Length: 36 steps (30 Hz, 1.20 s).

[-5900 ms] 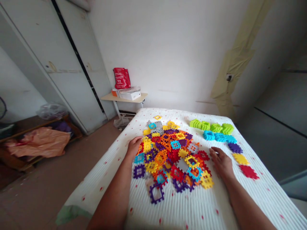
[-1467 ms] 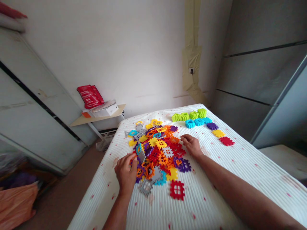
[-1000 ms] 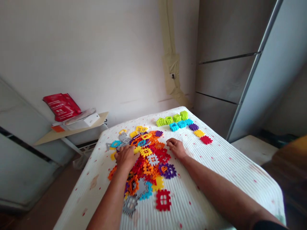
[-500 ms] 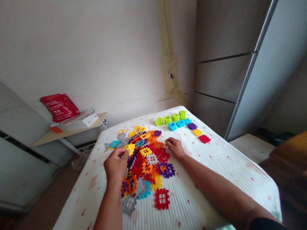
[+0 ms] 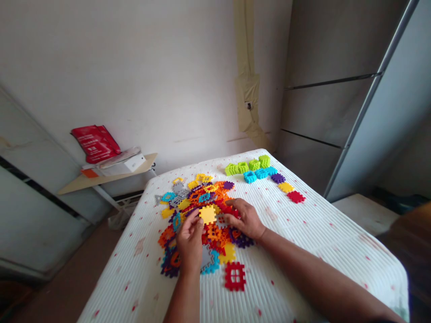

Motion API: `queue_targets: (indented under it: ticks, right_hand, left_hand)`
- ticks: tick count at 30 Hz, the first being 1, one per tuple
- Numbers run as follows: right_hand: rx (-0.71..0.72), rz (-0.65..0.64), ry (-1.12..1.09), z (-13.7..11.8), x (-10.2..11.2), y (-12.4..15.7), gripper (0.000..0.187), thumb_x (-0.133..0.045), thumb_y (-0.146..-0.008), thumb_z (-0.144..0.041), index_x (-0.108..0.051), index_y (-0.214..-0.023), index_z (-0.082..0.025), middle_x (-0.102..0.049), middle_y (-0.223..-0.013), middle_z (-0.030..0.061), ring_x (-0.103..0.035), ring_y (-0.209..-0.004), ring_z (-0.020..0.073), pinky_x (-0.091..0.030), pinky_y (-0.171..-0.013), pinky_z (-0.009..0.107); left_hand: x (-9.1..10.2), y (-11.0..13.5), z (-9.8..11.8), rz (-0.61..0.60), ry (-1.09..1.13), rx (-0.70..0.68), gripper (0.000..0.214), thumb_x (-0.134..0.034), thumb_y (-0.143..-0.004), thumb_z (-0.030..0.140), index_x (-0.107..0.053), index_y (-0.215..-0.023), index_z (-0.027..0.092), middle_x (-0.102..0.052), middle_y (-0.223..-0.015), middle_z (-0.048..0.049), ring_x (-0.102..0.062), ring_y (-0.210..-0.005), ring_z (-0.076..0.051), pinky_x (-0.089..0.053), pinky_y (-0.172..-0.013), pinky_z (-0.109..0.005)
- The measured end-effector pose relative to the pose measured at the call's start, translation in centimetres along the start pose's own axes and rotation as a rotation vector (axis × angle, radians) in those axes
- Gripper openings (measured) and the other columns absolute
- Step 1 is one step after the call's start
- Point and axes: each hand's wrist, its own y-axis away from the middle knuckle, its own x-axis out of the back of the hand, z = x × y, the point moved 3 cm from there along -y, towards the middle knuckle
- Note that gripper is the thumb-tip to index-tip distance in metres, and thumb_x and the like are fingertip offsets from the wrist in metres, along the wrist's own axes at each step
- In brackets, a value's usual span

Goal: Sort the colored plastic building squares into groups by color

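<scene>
My left hand is over the front of a heap of plastic waffle blocks, its fingers shut on a yellow waffle block. My right hand lies on the heap's right side, fingers curled over a red block, and its fingertips come close to the yellow one. Just below the heap lie a separate red block and a yellow block. Farther back, lime-green blocks and blue blocks form short rows, followed by single purple, yellow and red blocks.
All of this lies on a white ribbed mattress with red specks. Behind it, a small shelf holds a red bag and a white box. A plastic bag lies beneath the shelf. A blurred dark object shows at right.
My left hand has moved right and now lifts the yellow block above the heap. My right hand has moved onto the heap. The view has shifted slightly.
</scene>
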Motion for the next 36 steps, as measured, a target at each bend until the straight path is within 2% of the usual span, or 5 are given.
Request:
queue_targets:
  ticks: [4,10,16,23,36]
  right_hand:
    - [0.225,-0.043,0.047,-2.0,-1.5,0.6,0.059,-0.058,-0.080,-0.044,-0.043,-0.129,-0.015,-0.055,-0.120,0.0169,-0.050,-0.112,0.0261,-0.044,-0.092,0.043]
    - [0.281,-0.012,0.017,-2.5,-1.4,0.6,0.046,-0.055,-0.084,-0.033,-0.047,-0.126,-0.016,-0.056,-0.117,0.0152,-0.052,-0.107,0.0232,-0.046,-0.090,0.040]
    - [0.377,-0.083,0.019,-2.0,-0.7,0.6,0.044,-0.050,-0.085,-0.022,-0.045,-0.129,-0.018,-0.055,-0.123,0.0143,-0.051,-0.111,0.0222,-0.044,-0.093,0.042]
    - [0.259,-0.056,0.046,-2.5,-0.5,0.7,0.038,-0.053,-0.081,-0.023,-0.054,-0.118,-0.018,-0.057,-0.117,0.0127,-0.052,-0.107,0.0234,-0.044,-0.090,0.042]
    - [0.012,-0.093,0.211,-3.5,-1.5,1.0,0.048,-0.058,-0.078,-0.042,-0.053,-0.118,-0.016,-0.059,-0.109,0.0116,-0.050,-0.099,0.0250,-0.038,-0.085,0.040]
  left_hand:
    - [-0.3,0.6,0.9,-0.029,-0.021,-0.052,0.042,-0.063,-0.070,0.039,-0.063,-0.104,0.015,-0.064,-0.081,-0.0042,-0.056,-0.063,-0.012,-0.047,-0.057,-0.023]
    - [-1.0,1.2,1.1,-0.128,-0.006,-0.097,0.047,-0.061,-0.073,0.037,-0.058,-0.115,0.016,-0.064,-0.080,-0.0036,-0.060,-0.069,-0.014,-0.050,-0.066,-0.026]
    - [-1.1,1.1,0.6,-0.161,-0.094,-0.121,0.028,-0.062,-0.072,0.037,-0.064,-0.089,0.015,-0.066,-0.077,-0.0048,-0.061,-0.070,-0.016,-0.050,-0.064,-0.026]
    - [-0.7,1.0,1.0,-0.078,-0.122,-0.098,0.023,-0.065,-0.068,0.038,-0.062,-0.074,0.016,-0.056,-0.056,0.0025,-0.050,-0.049,-0.010,-0.043,-0.048,-0.021]
    - [-1.0,1.1,0.8,-0.084,-0.171,-0.094,0.031,-0.067,-0.067,0.042,-0.064,-0.080,0.015,-0.061,-0.059,0.0004,-0.054,-0.050,-0.012,-0.044,-0.046,-0.022]
